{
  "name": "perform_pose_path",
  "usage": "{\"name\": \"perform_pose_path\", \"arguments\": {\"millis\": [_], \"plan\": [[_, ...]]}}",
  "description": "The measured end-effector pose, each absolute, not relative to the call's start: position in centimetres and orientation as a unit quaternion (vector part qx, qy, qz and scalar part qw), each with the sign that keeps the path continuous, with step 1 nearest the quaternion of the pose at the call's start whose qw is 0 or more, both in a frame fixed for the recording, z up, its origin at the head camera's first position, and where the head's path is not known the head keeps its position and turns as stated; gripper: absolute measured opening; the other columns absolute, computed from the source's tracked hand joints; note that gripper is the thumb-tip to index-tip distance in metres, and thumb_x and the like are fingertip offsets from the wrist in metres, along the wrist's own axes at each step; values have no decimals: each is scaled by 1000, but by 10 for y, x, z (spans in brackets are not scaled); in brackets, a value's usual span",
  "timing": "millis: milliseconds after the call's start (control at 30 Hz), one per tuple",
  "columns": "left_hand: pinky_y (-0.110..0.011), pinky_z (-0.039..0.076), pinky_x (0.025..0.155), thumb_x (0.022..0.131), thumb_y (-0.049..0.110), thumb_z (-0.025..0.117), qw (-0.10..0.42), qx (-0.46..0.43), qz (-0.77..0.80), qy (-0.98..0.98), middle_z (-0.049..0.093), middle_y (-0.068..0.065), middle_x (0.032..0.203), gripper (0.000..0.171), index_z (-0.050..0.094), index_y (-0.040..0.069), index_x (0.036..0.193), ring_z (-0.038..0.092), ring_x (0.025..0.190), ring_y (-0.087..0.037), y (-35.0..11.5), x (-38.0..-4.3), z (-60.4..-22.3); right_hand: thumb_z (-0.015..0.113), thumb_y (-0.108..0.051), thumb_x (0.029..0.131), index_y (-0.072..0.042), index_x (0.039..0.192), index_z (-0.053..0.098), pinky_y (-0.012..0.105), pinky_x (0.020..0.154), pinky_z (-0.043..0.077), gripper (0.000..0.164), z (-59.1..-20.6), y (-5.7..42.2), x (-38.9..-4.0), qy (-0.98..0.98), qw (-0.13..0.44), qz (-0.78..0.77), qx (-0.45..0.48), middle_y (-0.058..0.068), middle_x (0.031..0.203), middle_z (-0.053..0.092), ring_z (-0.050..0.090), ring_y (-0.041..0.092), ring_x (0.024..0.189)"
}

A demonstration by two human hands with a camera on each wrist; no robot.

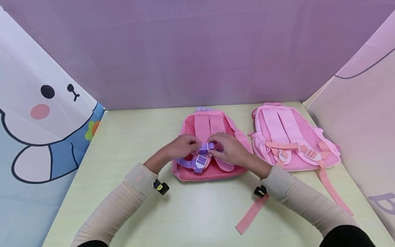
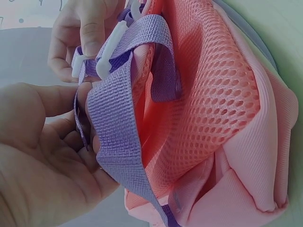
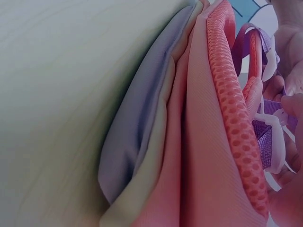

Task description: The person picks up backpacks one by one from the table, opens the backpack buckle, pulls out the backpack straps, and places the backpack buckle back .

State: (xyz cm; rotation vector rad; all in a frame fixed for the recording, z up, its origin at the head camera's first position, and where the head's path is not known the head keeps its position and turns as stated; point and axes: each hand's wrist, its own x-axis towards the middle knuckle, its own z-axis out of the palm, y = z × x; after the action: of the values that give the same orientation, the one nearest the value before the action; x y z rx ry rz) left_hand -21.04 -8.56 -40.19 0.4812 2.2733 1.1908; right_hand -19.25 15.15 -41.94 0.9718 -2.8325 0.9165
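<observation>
A pink backpack [image 1: 202, 127] lies with its shoulder straps and red mesh back panel [image 2: 208, 80] facing up. Above it, my left hand [image 1: 184, 147] pinches a purple webbing strap [image 1: 204, 148] between thumb and fingers. Opposite, my right hand [image 1: 229, 149] pinches the same strap beside a small white slider [image 2: 78, 65]. A white strap adjuster [image 1: 201, 161] with purple webbing through it hangs just below the hands. The left wrist view has a loop of purple webbing [image 2: 113, 123] in front of my left fingers. In the right wrist view my right hand is partly cut off.
A second, paler pink backpack [image 1: 285, 130] lies to the right, its salmon strap [image 1: 331, 188] trailing over the table [image 1: 185, 219]. Another salmon strap end [image 1: 251, 216] lies below my right forearm. A purple backdrop [image 1: 197, 55] stands behind, with printed panels at both sides.
</observation>
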Motion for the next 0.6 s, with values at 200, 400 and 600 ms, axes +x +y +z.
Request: {"name": "perform_pose_path", "arguments": {"millis": [200, 400, 600], "plan": [[-25, 43, 59, 105, 19, 54, 263, 174, 441, 840, 60, -4, 78, 17, 69, 10, 104, 50, 66, -15, -84, -210, -400, 76, -23, 92, -14, 121, 65, 38, 88, 59, 32, -420, 151, -193, -902, 6, 296, 313, 4, 112, 69, 67, 19, 100], [-25, 42, 58, 105, 18, 54, 259, 178, 437, 843, 60, -4, 79, 18, 70, 10, 105, 49, 65, -14, -81, -210, -398, 76, -22, 92, -13, 120, 66, 38, 87, 59, 31, -420, 150, -193, -898, 13, 296, 325, 3, 112, 69, 65, 19, 99], [-24, 40, 56, 105, 20, 54, 261, 173, 434, 845, 60, -5, 79, 18, 70, 11, 106, 47, 62, -13, -80, -209, -398, 76, -22, 92, -13, 120, 65, 38, 86, 59, 32, -419, 150, -193, -898, 11, 297, 325, 3, 111, 68, 65, 18, 98]]}}
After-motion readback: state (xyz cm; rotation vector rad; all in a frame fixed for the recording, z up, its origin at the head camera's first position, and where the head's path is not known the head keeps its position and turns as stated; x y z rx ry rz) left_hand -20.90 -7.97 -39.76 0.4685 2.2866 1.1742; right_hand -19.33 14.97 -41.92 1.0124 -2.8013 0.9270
